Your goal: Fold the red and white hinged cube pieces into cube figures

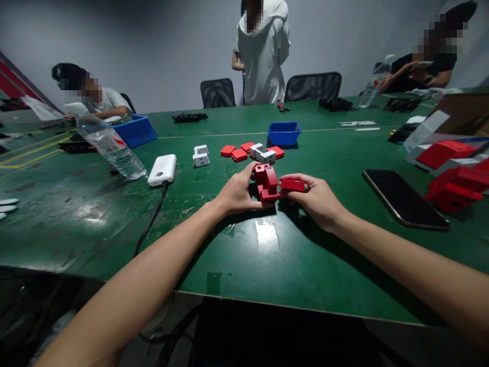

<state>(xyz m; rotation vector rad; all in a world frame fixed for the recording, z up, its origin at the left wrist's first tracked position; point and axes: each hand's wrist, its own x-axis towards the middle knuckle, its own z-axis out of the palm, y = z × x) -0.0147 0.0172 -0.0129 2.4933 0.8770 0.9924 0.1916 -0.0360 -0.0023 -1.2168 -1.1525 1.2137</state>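
My left hand (241, 189) is closed around a red plastic bracket (266, 182) with a hollow middle, held just above the green table (214, 239). Between the thumb and fingers of my right hand (319, 200) is a flat red plastic piece (294, 185), close to the bracket's right side. Whether the two parts touch, I cannot tell. Beyond my hands lie several red blocks (239, 155) and a white bracket (266, 156). Another white bracket (200, 156) stands further left.
A white power bank (162, 169) with a black cable and a tilted water bottle (112, 148) are at left. A small blue bin (284, 133) stands behind the parts. At right are a phone (405, 199) and red-and-white parts (454, 186). Several people are beyond.
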